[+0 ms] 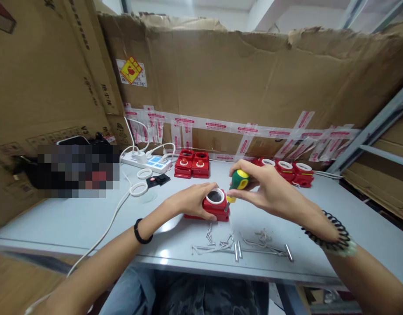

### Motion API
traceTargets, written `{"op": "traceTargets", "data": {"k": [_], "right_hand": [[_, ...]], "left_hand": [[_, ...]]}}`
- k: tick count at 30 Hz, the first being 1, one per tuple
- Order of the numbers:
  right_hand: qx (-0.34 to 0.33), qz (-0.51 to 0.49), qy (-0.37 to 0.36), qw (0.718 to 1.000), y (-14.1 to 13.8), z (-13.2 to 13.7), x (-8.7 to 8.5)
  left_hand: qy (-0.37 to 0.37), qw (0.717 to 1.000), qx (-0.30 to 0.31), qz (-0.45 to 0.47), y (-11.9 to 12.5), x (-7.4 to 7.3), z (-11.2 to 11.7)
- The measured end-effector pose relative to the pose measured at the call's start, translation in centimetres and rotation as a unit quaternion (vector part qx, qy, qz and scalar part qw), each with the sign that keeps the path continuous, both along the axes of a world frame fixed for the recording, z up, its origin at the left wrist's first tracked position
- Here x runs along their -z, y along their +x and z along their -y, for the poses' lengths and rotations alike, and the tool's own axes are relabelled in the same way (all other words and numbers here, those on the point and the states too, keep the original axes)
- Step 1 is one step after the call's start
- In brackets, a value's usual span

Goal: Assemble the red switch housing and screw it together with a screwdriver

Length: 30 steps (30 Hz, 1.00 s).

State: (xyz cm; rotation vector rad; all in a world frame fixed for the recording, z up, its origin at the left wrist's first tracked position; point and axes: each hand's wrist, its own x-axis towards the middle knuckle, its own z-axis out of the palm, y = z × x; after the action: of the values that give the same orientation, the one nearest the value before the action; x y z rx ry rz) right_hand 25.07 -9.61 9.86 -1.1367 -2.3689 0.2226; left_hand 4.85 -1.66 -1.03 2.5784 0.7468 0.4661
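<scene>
My left hand (196, 199) is closed around the left side of a red box (224, 214) with a white ring (215, 197) on its top, steadying it on the table. In my right hand (267, 186) is a screwdriver (240, 180) with a green and yellow handle, held tilted. Its shaft points down at the box's right edge; whether the tip touches a screw cannot be made out. Several loose screws (209, 235) lie just in front of the box, near metal rods (236, 251) and tangled white string (263, 236).
Two red boxes with round knobs (192, 163) stand at the back, beside a white power strip (147, 162) with cables. Several red boxes with white rings (293, 173) are at the back right. White rings (138, 189) lie at left. Cardboard (221, 78) walls the table.
</scene>
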Motion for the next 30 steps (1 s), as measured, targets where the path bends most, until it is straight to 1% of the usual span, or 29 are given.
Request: {"op": "traceTargets", "data": {"k": [3,5,8,9,11,13,15,19,22,23,25,26,28,30], "right_hand": [[0.098,-0.047,0.076,0.991,-1.2,-0.6,1.2],[0.131,-0.057,0.117,0.983,-1.9,-1.0,2.0],[0.156,-0.059,0.153,0.974,-2.5,-1.2,2.7],[0.164,-0.062,0.162,0.971,-2.5,-1.3,2.8],[0.180,-0.068,0.181,0.964,-2.4,-1.6,3.1],[0.196,-0.074,0.203,0.957,-2.2,-2.2,3.4],[0.212,-0.077,0.220,0.949,-2.1,-3.1,3.7],[0.261,-0.058,0.248,0.931,-2.4,-5.3,4.0],[0.294,-0.022,0.248,0.923,-2.3,-6.1,3.7],[0.290,-0.012,0.237,0.927,-2.2,-6.1,3.4],[0.244,-0.007,0.196,0.950,-1.9,-5.5,2.8],[0.203,-0.016,0.167,0.965,-1.6,-5.1,2.5],[0.097,-0.049,0.095,0.989,-1.1,-4.3,1.6],[-0.004,-0.073,0.013,0.997,-0.5,-3.7,0.7]], "left_hand": [[-0.006,1.000,-0.001,0.008,0.0,0.0,0.0],[-0.004,1.000,-0.001,0.010,0.0,-0.1,0.0],[0.008,1.000,-0.014,-0.012,0.1,-0.3,0.4],[0.015,0.999,-0.029,-0.023,0.2,-0.4,0.6],[0.035,0.995,-0.081,-0.047,0.5,-0.4,1.2],[0.060,0.986,-0.142,-0.070,1.0,-0.3,1.7],[0.080,0.975,-0.186,-0.088,1.5,-0.2,2.1],[0.086,0.962,-0.238,-0.102,2.2,-0.1,2.1],[0.078,0.961,-0.246,-0.095,2.3,-0.2,2.1],[0.075,0.963,-0.242,-0.090,2.2,-0.3,2.0],[0.071,0.966,-0.233,-0.083,2.1,-0.3,2.0],[0.071,0.967,-0.231,-0.079,2.0,-0.3,2.0],[0.074,0.968,-0.229,-0.076,1.9,-0.2,2.0],[0.075,0.968,-0.227,-0.075,1.9,-0.2,1.9]]}}
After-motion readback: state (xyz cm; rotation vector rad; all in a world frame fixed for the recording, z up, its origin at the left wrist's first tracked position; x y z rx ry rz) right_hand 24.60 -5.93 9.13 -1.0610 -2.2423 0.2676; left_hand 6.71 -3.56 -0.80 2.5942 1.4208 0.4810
